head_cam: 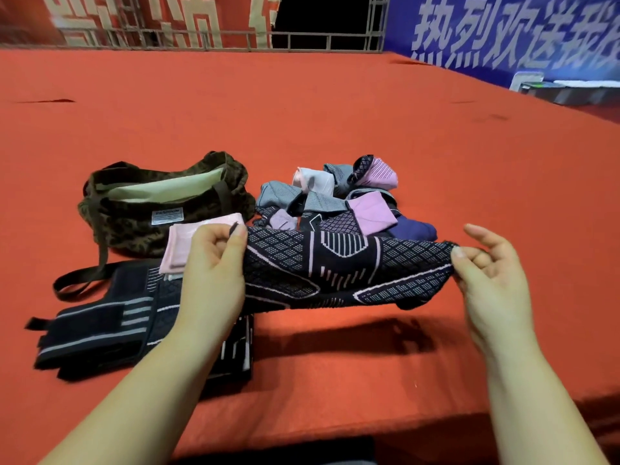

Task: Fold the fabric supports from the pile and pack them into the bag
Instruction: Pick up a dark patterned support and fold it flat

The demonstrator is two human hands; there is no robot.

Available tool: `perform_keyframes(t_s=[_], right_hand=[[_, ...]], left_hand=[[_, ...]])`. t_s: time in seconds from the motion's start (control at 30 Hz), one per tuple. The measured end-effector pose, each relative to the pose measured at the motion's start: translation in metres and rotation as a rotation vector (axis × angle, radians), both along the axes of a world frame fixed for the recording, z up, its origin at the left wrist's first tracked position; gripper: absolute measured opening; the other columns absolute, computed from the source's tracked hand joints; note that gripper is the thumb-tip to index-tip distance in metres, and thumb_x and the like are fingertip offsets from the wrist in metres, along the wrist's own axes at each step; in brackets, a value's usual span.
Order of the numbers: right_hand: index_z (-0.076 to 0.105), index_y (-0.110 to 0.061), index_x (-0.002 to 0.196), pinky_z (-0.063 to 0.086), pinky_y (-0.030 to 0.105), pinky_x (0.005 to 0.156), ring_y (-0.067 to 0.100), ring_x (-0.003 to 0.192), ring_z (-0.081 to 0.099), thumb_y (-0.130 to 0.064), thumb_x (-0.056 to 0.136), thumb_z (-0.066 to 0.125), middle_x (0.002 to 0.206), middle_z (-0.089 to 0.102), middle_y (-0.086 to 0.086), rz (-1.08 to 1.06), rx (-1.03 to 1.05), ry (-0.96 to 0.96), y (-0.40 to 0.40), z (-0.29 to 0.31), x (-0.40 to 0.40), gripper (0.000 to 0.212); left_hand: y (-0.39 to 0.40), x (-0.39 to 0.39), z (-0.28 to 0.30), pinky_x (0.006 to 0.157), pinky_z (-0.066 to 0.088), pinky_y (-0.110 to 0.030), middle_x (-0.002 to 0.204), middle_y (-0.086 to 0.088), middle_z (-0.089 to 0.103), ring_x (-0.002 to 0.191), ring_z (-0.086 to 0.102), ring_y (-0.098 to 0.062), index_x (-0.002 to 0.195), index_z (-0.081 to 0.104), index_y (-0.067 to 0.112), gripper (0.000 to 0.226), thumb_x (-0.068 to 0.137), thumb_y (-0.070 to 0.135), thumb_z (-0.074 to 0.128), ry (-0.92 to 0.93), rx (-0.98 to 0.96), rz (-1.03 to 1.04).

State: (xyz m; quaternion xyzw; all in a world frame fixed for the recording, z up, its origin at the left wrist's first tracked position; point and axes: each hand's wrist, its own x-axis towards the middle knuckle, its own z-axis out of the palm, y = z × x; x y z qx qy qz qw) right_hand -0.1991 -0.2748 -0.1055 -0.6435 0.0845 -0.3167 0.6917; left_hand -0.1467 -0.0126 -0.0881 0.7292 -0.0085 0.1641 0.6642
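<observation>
A black knitted support with pink lines (339,270) hangs stretched flat above the red surface. My left hand (214,263) pinches its left end and my right hand (486,263) pinches its right end between thumb and fingers. Behind it lies the pile of grey, pink, purple and black supports (335,196). A dark camouflage bag (134,226) stands open at the back left, its pale lining showing. Beside the bag rests a folded pink support (188,243), and in front of it a folded black support with grey stripes (100,327), partly hidden by my left forearm.
Everything sits on a wide red cloth-covered surface (335,112). The bag's strap (80,280) trails toward the front left. A grey object (553,90) sits at the far right edge. Banners and a metal frame stand beyond the far edge.
</observation>
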Motion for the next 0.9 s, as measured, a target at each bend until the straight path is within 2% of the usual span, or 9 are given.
perform_keyframes(t_s=[0.13,0.23,0.27,0.37,0.43,0.5,0.63,0.77,0.9], right_hand=[[0.048,-0.025,0.102,0.043,0.01,0.051,-0.003,0.053,0.055,0.002,0.095,0.046,0.072,0.057,-0.001,-0.04,-0.072,0.076,-0.004,-0.001,-0.004,0.028],[0.048,-0.019,0.111,0.038,0.009,0.046,-0.006,0.046,0.051,-0.002,0.093,0.052,0.07,0.053,-0.002,-0.118,-0.228,0.198,-0.011,-0.014,-0.001,0.024],[0.049,-0.018,0.112,0.038,0.009,0.047,-0.006,0.046,0.05,-0.003,0.092,0.054,0.07,0.052,-0.003,-0.136,-0.284,0.26,-0.014,-0.022,0.002,0.025],[0.051,-0.013,0.119,0.046,0.021,0.069,0.004,0.066,0.056,-0.006,0.088,0.059,0.081,0.057,-0.003,-0.12,-0.391,0.51,-0.011,-0.05,0.009,0.033],[0.048,-0.014,0.129,0.044,0.031,0.088,0.02,0.092,0.059,-0.008,0.085,0.064,0.104,0.062,0.005,-0.029,-0.446,0.646,-0.004,-0.067,0.008,0.048],[0.043,-0.015,0.135,0.037,0.026,0.094,0.024,0.112,0.054,-0.013,0.082,0.069,0.124,0.056,0.009,0.025,-0.534,0.708,0.004,-0.075,0.002,0.06],[0.037,-0.018,0.139,0.04,0.034,0.103,0.024,0.119,0.052,-0.027,0.073,0.078,0.132,0.051,0.007,0.008,-0.553,0.715,0.003,-0.089,-0.017,0.079],[0.056,-0.017,0.118,0.044,0.045,0.095,0.028,0.107,0.057,-0.039,0.072,0.076,0.113,0.061,0.006,-0.212,-0.607,0.717,0.001,-0.1,-0.04,0.055],[0.063,-0.016,0.081,0.038,0.042,0.089,0.034,0.101,0.051,-0.042,0.078,0.07,0.1,0.063,0.007,-0.37,-0.775,0.728,0.004,-0.102,-0.054,0.027]], left_hand=[[-0.013,-0.009,-0.009,0.074,0.046,-0.019,0.085,0.0,0.064,0.072,0.058,0.001,0.099,0.054,0.014,0.006,0.097,0.015,0.049,0.067,0.025,-0.089],[-0.022,-0.018,-0.031,0.096,0.047,-0.033,0.112,-0.006,0.065,0.101,0.063,-0.014,0.119,0.051,0.01,0.033,0.089,-0.004,0.052,0.197,0.02,-0.207],[-0.026,-0.022,-0.038,0.101,0.043,-0.031,0.12,-0.005,0.062,0.107,0.06,-0.014,0.125,0.047,0.01,0.044,0.086,-0.009,0.051,0.23,0.088,-0.229],[-0.039,-0.032,-0.063,0.102,0.027,-0.013,0.132,0.0,0.048,0.119,0.047,-0.012,0.14,0.036,0.009,0.062,0.083,-0.009,0.047,0.326,0.389,-0.278],[-0.043,-0.035,-0.079,0.107,0.02,-0.018,0.147,-0.009,0.031,0.133,0.035,-0.019,0.151,0.014,0.01,0.073,0.085,-0.001,0.045,0.449,0.528,-0.306],[-0.042,-0.037,-0.089,0.109,0.018,-0.022,0.152,-0.012,0.019,0.137,0.028,-0.022,0.152,-0.002,0.014,0.079,0.088,0.003,0.044,0.516,0.6,-0.306],[-0.037,-0.048,-0.099,0.104,0.006,-0.011,0.152,-0.011,0.012,0.14,0.021,-0.019,0.151,0.002,0.012,0.078,0.091,0.009,0.052,0.405,0.641,-0.271],[-0.033,-0.061,-0.107,0.103,0.003,-0.008,0.153,-0.01,0.012,0.142,0.018,-0.02,0.146,0.024,0.01,0.06,0.093,0.009,0.051,0.289,0.698,-0.231],[-0.028,-0.066,-0.115,0.111,0.021,-0.023,0.149,-0.014,0.024,0.135,0.034,-0.027,0.139,0.039,0.005,0.047,0.093,0.006,0.048,0.205,0.831,-0.191]])
